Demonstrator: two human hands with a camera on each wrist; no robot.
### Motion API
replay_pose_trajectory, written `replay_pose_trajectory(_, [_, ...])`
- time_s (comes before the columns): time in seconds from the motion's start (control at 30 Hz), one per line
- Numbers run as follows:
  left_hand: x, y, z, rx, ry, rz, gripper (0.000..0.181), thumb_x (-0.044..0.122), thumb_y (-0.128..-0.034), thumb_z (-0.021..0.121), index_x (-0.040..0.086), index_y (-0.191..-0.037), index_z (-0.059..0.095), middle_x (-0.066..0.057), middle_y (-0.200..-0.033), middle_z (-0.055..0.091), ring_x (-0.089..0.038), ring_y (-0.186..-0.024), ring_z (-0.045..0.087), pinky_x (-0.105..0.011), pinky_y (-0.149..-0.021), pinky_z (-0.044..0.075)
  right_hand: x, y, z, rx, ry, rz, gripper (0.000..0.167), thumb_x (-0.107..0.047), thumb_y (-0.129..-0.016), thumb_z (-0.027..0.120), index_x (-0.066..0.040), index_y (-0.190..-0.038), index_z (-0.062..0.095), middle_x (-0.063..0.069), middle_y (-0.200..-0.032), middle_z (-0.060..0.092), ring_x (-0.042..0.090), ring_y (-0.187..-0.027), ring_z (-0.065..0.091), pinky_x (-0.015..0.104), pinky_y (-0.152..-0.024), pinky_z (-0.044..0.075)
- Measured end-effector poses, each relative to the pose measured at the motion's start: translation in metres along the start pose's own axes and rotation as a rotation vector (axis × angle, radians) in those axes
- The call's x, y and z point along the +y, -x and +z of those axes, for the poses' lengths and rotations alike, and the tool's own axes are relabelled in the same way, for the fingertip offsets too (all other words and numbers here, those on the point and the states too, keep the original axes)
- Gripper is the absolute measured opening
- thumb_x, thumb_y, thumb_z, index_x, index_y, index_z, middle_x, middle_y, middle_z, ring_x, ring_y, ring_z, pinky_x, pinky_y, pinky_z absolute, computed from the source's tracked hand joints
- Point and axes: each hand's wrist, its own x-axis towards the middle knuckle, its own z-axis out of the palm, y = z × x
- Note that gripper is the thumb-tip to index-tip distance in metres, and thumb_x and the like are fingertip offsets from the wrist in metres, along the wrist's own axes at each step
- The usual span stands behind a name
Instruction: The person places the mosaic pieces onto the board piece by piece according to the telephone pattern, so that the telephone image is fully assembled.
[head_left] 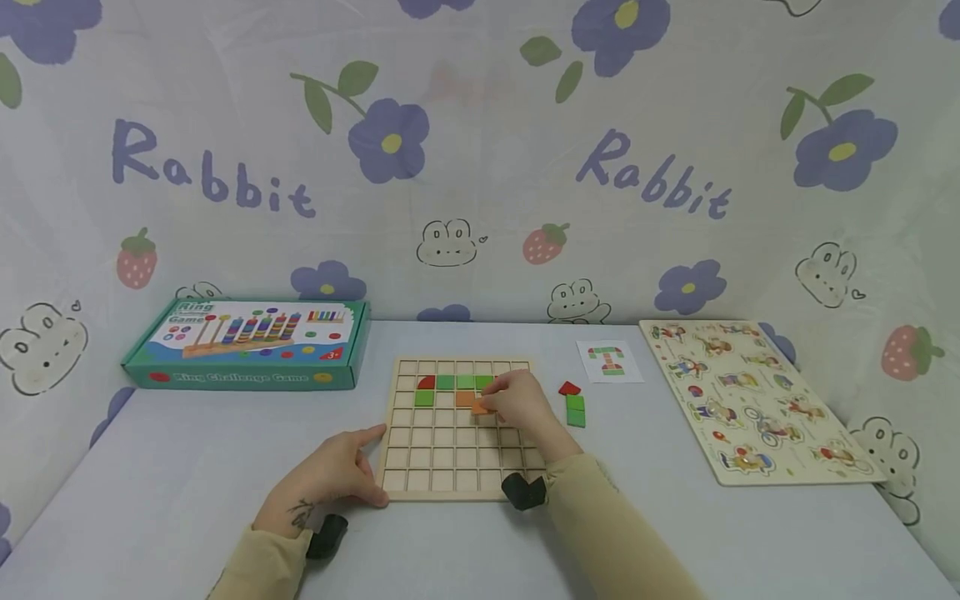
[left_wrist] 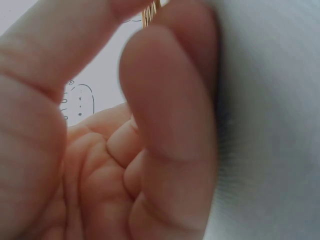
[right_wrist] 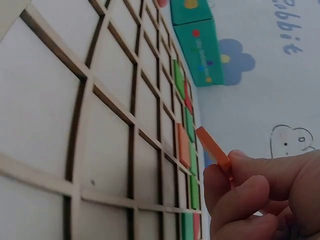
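Observation:
My right hand [head_left: 519, 405] pinches a small orange square tile [right_wrist: 214, 147] between thumb and fingertips, tilted above the wooden grid board [head_left: 446, 497]. Just left of it, another orange tile [head_left: 465, 398] lies in a cell. Along an upper row sit a red rounded-corner tile [head_left: 427, 382] and several green tiles [head_left: 446, 382], with one more green tile [head_left: 424, 398] below the red one. At the row's right end, red and green tiles [right_wrist: 187, 226] show in the right wrist view. My left hand [head_left: 330, 475] touches the board's left edge with spread index finger and thumb.
Right of the board lie a red tile [head_left: 569, 388] and two green tiles [head_left: 575, 410]. Behind them is a pattern card [head_left: 633, 367]. A picture puzzle board [head_left: 795, 454] occupies the right side; a green game box [head_left: 262, 377] stands at the back left.

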Motion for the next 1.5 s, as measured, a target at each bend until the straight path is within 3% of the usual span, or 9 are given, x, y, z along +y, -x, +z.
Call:
replay_pose_trajectory(0.37, [0.001, 0.000, 0.000, 0.004, -0.010, -0.005, 0.101, 0.009, -0.0549, 0.087, 0.010, -0.142, 0.036, -0.004, -0.059, 0.055, -0.011, -0.050, 0.045, -0.025, -0.047, 0.035, -0.001, -0.006, 0.018, 0.030, 0.101, -0.004, 0.009, -0.010, -0.078, 0.070, -0.003, -0.078, 0.064, 0.005, -0.078, 0.060, 0.015, -0.067, 0.052, 0.025, -0.058, 0.041])
replay_pose_trajectory(0.77, [0.004, 0.004, 0.000, 0.002, -0.011, 0.009, 0.101, 0.009, -0.0553, 0.087, 0.008, -0.142, 0.036, -0.003, -0.058, 0.054, -0.011, -0.050, 0.044, -0.026, -0.047, 0.035, -0.003, -0.009, 0.030, 0.073, 0.210, -0.010, 0.010, -0.012, -0.075, 0.071, -0.007, -0.068, 0.065, 0.001, -0.069, 0.060, 0.015, -0.062, 0.049, 0.026, -0.053, 0.037])
replay_pose_trajectory(1.07, [0.003, 0.001, 0.001, 0.014, -0.013, -0.029, 0.101, 0.009, -0.0547, 0.087, 0.011, -0.142, 0.037, -0.004, -0.058, 0.055, -0.011, -0.050, 0.044, -0.025, -0.047, 0.035, -0.008, -0.006, 0.035, 0.105, 0.327, 0.016, 0.017, -0.017, -0.074, 0.071, -0.012, -0.061, 0.061, -0.002, -0.064, 0.058, 0.013, -0.055, 0.045, 0.027, -0.046, 0.032])
replay_pose_trajectory(1.33, [0.003, 0.002, 0.000, 0.018, -0.016, -0.022, 0.101, 0.009, -0.0543, 0.087, 0.011, -0.142, 0.038, -0.004, -0.059, 0.055, -0.011, -0.050, 0.044, -0.025, -0.048, 0.034, -0.009, -0.007, 0.036, 0.107, 0.343, 0.022, 0.036, -0.016, -0.076, 0.069, -0.015, -0.048, 0.046, -0.006, -0.049, 0.040, 0.011, -0.046, 0.034, 0.025, -0.041, 0.023])
replay_pose_trajectory(1.5, [0.004, 0.001, 0.000, 0.013, -0.021, -0.010, 0.101, 0.009, -0.0546, 0.087, 0.010, -0.142, 0.037, -0.003, -0.059, 0.054, -0.011, -0.050, 0.044, -0.025, -0.047, 0.035, -0.012, -0.002, 0.027, 0.092, 0.295, 0.019, 0.022, -0.017, -0.077, 0.069, -0.013, -0.060, 0.055, -0.002, -0.062, 0.051, 0.015, -0.056, 0.044, 0.027, -0.046, 0.032])
